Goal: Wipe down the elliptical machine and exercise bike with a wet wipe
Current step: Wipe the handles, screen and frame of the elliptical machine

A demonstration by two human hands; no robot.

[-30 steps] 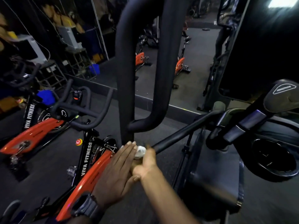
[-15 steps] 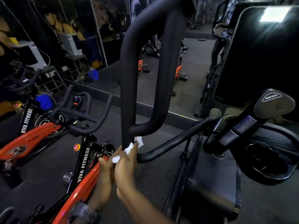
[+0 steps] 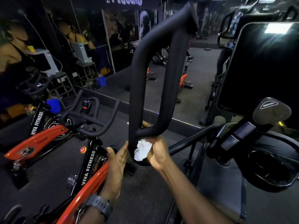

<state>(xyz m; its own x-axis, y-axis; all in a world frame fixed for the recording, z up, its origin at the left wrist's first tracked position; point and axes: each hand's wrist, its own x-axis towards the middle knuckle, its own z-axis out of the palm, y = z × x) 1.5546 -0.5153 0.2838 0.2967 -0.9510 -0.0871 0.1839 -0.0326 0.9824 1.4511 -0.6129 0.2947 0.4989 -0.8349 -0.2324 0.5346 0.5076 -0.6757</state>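
Centre frame: right hand (image 3: 157, 153) pinches the wet wipe (image 3: 142, 151) vs the elliptical handle (image 3: 151, 88) base — prob to scrub; left hand (image 3: 117, 160), fingers straight, steadies the bar; exercise bike (image 3: 90, 160) lower left, untouched

a looped handle (image 3: 163, 75) of the elliptical rises at centre, with the right hand (image 3: 157, 153) pressing a wipe (image 3: 142, 151) against its lower bend and the left hand (image 3: 117, 160) just left of the bend, fingertips at the bar. a bike (image 3: 87, 160) stands to the left, a second bike (image 3: 37, 136) beyond it. the elliptical's console (image 3: 258, 65) sits to the right, a mirror (image 3: 191, 81) behind the handle.
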